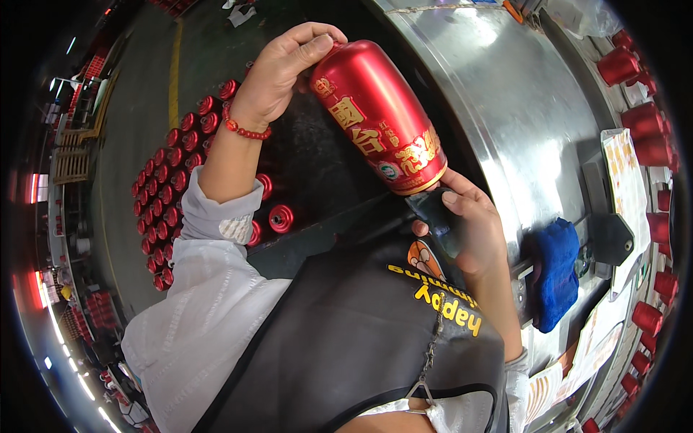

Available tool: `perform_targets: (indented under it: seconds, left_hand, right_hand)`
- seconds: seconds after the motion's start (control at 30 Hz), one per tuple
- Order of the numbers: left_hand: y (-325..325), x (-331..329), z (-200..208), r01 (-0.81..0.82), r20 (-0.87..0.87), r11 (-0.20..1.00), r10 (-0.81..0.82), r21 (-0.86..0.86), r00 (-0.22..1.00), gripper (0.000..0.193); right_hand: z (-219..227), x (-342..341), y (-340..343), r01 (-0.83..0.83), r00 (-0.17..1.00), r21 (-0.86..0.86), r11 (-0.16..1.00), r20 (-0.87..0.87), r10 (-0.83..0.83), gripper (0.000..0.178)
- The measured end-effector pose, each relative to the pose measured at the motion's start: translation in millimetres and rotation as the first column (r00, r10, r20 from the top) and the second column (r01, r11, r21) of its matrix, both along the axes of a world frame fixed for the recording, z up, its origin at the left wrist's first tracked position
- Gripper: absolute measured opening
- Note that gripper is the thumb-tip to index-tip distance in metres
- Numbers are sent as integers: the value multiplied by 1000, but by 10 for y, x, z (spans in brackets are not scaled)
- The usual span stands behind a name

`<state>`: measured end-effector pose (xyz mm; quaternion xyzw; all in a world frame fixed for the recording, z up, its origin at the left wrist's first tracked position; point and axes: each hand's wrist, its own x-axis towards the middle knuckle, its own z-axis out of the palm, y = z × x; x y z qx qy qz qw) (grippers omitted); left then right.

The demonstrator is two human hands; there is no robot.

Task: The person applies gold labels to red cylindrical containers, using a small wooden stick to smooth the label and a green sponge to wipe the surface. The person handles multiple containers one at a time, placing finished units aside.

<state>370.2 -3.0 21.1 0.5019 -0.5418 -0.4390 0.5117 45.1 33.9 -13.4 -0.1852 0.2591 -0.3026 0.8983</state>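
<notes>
Off the left edge of the shiny grey metal table (498,90), a gold-decorated red metallic bottle (379,108) tilts; left hand (292,65) curls around its narrow end; right hand (473,225) grips an unidentifiable dark glossy object (432,211) at its base, presumably steadying both ends.
</notes>
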Motion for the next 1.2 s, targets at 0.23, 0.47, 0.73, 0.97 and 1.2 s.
perform_targets:
  seconds: [0.23, 0.47, 0.73, 0.97, 1.2]
  left_hand:
    - [42, -51, -8, 3, -76, 999, -6, -42, 997, 29]
    - [152, -134, 47, 13, -104, 996, -22, -87, 994, 28]
    - [213, -228, 72, -2, -107, 992, -12, -127, 994, 28]
    - [209, -224, 33, -24, -98, 992, 12, -126, 995, 28]
    - [213, -229, -25, -60, -86, 992, 51, -109, 995, 28]
  right_hand:
    - [95, 48, 74, 41, 981, -41, 998, -186, -48, 50]
    - [52, 104, 138, 94, 939, -134, 986, -316, -133, 40]
    - [52, 104, 154, 115, 943, -109, 987, -301, -143, 40]
    - [39, 81, 146, 125, 953, -98, 987, -263, -147, 40]
    - [-11, 71, 154, 100, 946, -158, 982, -290, -143, 40]
